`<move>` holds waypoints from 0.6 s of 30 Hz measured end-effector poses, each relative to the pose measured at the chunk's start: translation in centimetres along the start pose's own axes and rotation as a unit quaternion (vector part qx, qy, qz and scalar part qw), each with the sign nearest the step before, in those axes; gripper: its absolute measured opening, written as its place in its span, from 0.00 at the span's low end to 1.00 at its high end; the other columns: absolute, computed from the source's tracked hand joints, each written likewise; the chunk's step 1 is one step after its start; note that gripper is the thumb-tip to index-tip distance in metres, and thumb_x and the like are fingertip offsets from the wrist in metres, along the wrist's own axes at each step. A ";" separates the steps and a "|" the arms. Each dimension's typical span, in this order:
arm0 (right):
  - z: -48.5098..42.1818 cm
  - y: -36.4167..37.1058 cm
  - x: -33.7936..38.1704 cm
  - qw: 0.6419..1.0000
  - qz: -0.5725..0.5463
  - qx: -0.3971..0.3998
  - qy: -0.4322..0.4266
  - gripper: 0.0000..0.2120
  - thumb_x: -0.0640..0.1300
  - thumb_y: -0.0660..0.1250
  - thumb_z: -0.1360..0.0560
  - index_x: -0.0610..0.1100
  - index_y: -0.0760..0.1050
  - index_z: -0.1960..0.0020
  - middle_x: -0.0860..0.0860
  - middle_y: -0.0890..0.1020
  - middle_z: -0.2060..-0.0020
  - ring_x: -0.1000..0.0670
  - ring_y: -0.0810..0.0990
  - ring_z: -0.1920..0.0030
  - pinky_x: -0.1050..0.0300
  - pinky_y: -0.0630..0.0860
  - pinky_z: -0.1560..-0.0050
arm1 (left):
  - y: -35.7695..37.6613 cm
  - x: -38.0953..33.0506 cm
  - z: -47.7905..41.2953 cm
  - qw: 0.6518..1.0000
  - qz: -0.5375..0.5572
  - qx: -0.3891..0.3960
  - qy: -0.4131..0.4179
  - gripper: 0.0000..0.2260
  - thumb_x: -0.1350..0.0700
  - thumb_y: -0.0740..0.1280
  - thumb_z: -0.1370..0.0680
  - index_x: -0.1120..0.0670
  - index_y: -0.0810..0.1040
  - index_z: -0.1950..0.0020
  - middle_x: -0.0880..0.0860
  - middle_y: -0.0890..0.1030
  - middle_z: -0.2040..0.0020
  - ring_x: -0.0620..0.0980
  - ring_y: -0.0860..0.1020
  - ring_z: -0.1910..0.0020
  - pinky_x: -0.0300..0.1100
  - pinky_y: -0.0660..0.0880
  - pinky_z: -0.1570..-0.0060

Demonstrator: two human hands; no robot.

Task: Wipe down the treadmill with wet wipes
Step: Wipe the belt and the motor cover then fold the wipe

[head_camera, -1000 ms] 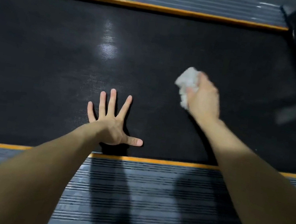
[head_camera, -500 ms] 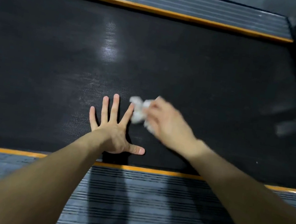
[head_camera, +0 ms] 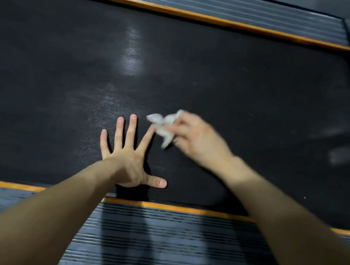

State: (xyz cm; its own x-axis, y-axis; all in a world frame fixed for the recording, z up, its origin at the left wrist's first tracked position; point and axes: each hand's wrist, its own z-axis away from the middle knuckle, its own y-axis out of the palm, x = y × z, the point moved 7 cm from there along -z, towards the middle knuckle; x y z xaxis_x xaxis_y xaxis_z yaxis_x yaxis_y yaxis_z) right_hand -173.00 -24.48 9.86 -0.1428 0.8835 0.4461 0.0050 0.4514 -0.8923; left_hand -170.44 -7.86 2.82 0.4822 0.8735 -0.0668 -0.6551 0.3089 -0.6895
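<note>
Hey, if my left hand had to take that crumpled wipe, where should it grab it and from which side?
Pinch the bunched wad of the wipe that sticks out past the right hand's fingers, coming from the left. The right hand covers its other side, and the left hand lies flat just beside that free end.

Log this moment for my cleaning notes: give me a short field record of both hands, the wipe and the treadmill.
left hand: flat on the belt, fingers spread, holding nothing
right hand: grips the wipe, blurred
wipe: white, crumpled, beside the left index fingertip; contact with the belt unclear
belt: black, textured, shiny in places
near side rail: ribbed grey, edged by an orange strip
</note>
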 end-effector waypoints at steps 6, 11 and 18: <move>3.6 -9.1 -14.9 0.866 0.134 -0.181 0.446 0.13 0.42 0.67 0.20 0.40 0.81 0.38 0.39 0.75 0.39 0.32 0.80 0.44 0.41 0.79 0.42 | -0.2 0.0 0.1 1.000 0.019 0.011 0.005 0.67 0.12 0.61 0.48 0.32 0.15 0.30 0.51 0.11 0.30 0.59 0.16 0.27 0.70 0.30 0.24; 2.9 2.0 3.1 0.998 0.016 0.037 0.046 0.12 0.43 0.73 0.24 0.47 0.83 0.41 0.45 0.78 0.49 0.39 0.82 0.55 0.47 0.81 0.58 | -0.2 0.1 0.1 1.000 0.014 -0.003 0.003 0.67 0.11 0.61 0.46 0.32 0.16 0.29 0.51 0.11 0.29 0.58 0.16 0.27 0.70 0.31 0.24; 12.2 -12.0 -17.3 0.845 0.184 -0.166 0.474 0.15 0.43 0.64 0.22 0.43 0.82 0.39 0.40 0.76 0.43 0.32 0.81 0.47 0.43 0.80 0.46 | -0.4 0.0 0.1 1.000 0.023 -0.002 0.002 0.68 0.11 0.59 0.50 0.31 0.16 0.29 0.51 0.13 0.28 0.58 0.17 0.26 0.70 0.30 0.24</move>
State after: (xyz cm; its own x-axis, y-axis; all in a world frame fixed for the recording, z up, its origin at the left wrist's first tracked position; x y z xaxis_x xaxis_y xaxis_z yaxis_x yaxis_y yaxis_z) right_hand -182.62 -46.75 12.00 0.7854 0.6035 0.1377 0.1766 -0.0052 -0.9843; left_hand -170.21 -7.92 3.13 0.4547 0.8849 -0.1015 -0.6738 0.2672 -0.6889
